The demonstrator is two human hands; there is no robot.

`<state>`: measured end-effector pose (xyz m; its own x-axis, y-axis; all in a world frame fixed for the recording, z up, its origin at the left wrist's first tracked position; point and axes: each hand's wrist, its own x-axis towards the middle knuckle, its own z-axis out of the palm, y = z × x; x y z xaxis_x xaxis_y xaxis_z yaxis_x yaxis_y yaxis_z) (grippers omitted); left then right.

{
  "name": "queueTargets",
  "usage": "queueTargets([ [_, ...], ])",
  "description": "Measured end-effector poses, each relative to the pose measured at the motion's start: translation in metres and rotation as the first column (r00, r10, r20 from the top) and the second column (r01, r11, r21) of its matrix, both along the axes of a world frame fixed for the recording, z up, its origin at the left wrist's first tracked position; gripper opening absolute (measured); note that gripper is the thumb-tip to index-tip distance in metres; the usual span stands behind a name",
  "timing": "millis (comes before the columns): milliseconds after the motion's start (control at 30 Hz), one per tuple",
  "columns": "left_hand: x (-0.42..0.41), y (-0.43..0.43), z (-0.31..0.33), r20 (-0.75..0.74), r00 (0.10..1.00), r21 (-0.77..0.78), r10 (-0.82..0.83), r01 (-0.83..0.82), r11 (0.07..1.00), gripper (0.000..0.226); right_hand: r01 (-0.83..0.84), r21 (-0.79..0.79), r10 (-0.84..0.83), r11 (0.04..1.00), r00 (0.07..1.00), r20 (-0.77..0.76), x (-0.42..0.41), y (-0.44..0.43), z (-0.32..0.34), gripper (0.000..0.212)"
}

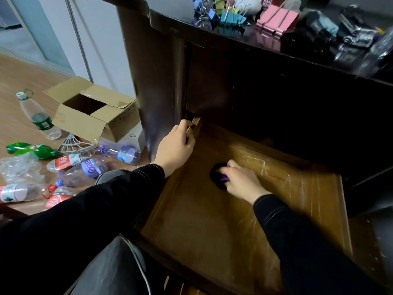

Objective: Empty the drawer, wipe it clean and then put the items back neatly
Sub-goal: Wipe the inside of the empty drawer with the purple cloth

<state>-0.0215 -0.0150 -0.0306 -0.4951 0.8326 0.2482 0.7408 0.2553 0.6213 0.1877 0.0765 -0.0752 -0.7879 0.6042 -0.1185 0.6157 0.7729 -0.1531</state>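
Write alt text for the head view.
The right hand holds a dark purple cloth on the floor of an open brown wooden drawer; the left hand grips its left wall. Coloured metal binder clips lie on the desk.

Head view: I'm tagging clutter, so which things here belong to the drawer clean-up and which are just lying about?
Job: drawer, gripped at its rim by the left hand; dark pad held by the right hand; binder clips on the desk, likely taken out.
Lying about: cardboard box, bottles, plastic bag, all on the floor.
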Motion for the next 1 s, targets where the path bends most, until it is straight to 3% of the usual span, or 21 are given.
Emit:
queueTargets([
  [100,0.000,0.000,0.000,0.009,1.000,0.008,0.001,-0.001,1.000,0.024,-0.208,-0.083,0.209,0.974,0.978,0.004,0.017,-0.048,-0.010,0.050],
  [167,0.000,0.001,-0.001,0.009,1.000,0.022,0.006,-0.007,1.000,0.021,-0.438,-0.205,0.452,0.875,0.892,0.021,0.040,-0.081,-0.013,0.057],
  [233,0.000,0.001,-0.001,0.009,1.000,0.029,0.014,-0.015,0.999,0.021,-0.541,-0.247,0.569,0.804,0.821,0.051,0.047,-0.078,-0.010,0.059],
  [300,0.001,0.000,0.000,0.014,1.000,0.026,0.014,-0.014,1.000,0.023,-0.430,-0.204,0.454,0.879,0.887,0.088,0.031,-0.048,-0.004,0.053],
  [367,0.001,-0.001,0.003,0.018,1.000,0.016,0.010,-0.010,1.000,0.024,-0.218,-0.069,0.224,0.974,0.969,0.102,0.009,-0.005,-0.002,0.048],
  [433,0.003,-0.002,0.005,0.014,1.000,0.006,0.006,-0.007,1.000,0.025,-0.003,0.004,0.003,1.000,0.997,0.074,-0.007,0.030,0.002,0.050],
  [500,0.004,-0.003,0.007,0.006,1.000,-0.001,0.005,-0.005,1.000,0.026,0.065,0.042,-0.068,0.997,0.994,0.090,-0.015,0.035,0.004,0.052],
  [633,0.004,-0.003,0.007,0.024,1.000,-0.001,0.012,-0.012,1.000,0.029,-0.146,-0.035,0.149,0.989,0.984,0.094,0.011,-0.018,-0.009,0.043],
  [767,0.003,-0.001,0.005,0.020,1.000,0.019,0.011,-0.011,1.000,0.027,-0.408,-0.215,0.441,0.887,0.887,0.135,0.050,-0.045,-0.014,0.056],
  [833,0.003,-0.001,0.005,0.019,1.000,0.021,0.010,-0.011,1.000,0.027,-0.326,-0.140,0.344,0.935,0.929,0.136,0.042,-0.019,-0.009,0.059],
  [900,0.004,-0.001,0.006,0.013,1.000,0.014,0.015,-0.015,1.000,0.027,-0.076,0.032,0.072,0.997,0.993,0.092,0.023,0.021,-0.006,0.053],
  [1000,0.004,-0.002,0.006,0.002,1.000,0.000,0.022,-0.022,1.000,0.029,0.262,0.145,-0.274,0.954,0.959,0.068,-0.006,0.069,-0.001,0.048],
])
